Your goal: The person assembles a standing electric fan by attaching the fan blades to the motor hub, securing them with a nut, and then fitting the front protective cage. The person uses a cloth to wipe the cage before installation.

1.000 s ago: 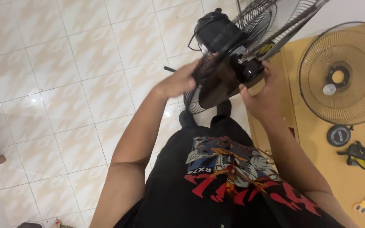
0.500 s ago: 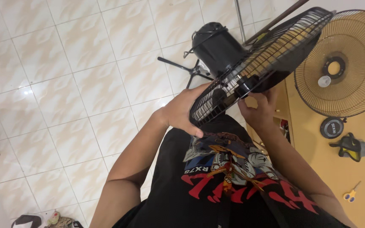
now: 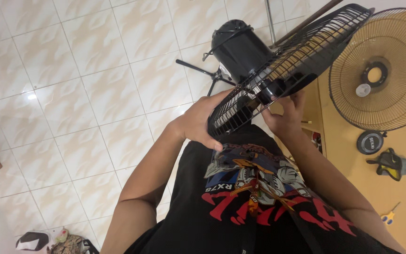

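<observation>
I hold a black wire fan guard with a black motor housing behind it, tilted edge-on in front of my chest. My left hand grips the guard's lower rim. My right hand reaches under the guard near its centre hub, fingers on the wires. A second, tan wire fan guard lies flat on the yellow table to the right.
A round black cap, a black-and-yellow tool and small yellow-handled scissors lie on the table. Black stand legs rest on the white tiled floor. Shoes and cloth sit at the lower left.
The black guard has swung from a tipped, folded position to a flatter tilt, and the motor housing now shows behind it. My left hand moved down to the lower rim.
</observation>
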